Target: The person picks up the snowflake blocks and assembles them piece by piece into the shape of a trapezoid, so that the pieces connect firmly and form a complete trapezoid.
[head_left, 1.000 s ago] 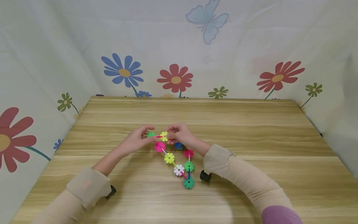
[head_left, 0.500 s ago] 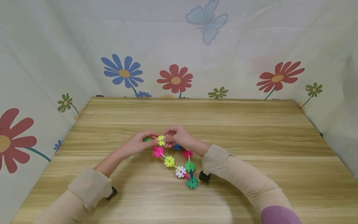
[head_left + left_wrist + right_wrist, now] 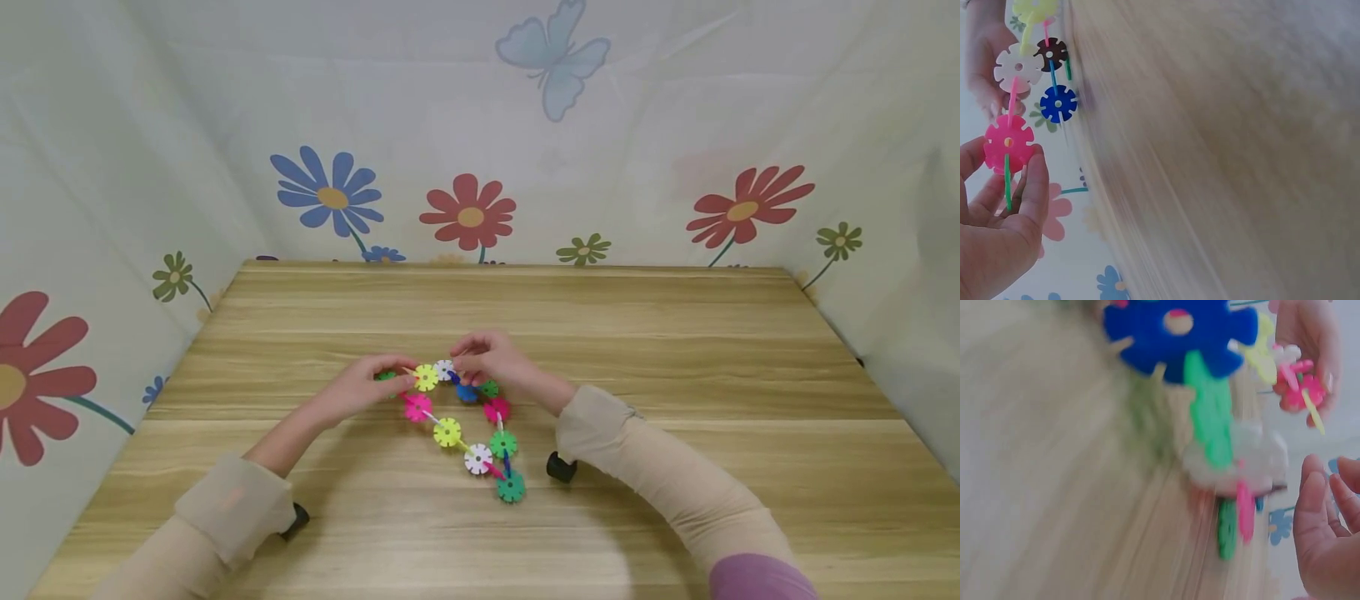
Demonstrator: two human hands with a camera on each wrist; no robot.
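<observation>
A chain of notched plastic snowflake discs, joined by short coloured sticks, forms a loop over the table. In the head view, my left hand (image 3: 356, 392) grips its far left part, by a green disc and a yellow disc (image 3: 426, 377). The left wrist view shows thumb and fingers pinching a pink snowflake disc (image 3: 1009, 142) with a green stick. My right hand (image 3: 495, 365) hovers beside a white disc (image 3: 444, 370) and over a blue disc (image 3: 467, 392). Its fingers (image 3: 1311, 494) look loosely curled around nothing in the right wrist view.
The wooden table (image 3: 675, 350) has a far edge against a flower-print curtain (image 3: 630, 125). The loop's near end, a dark green disc (image 3: 511, 487), lies toward me. Black wrist cameras (image 3: 561, 467) hang under both sleeves.
The right hand closed in toward the yellow disc, then drew back right, revealing the white disc. The left hand and the far end of the chain shifted slightly left and nearer.
</observation>
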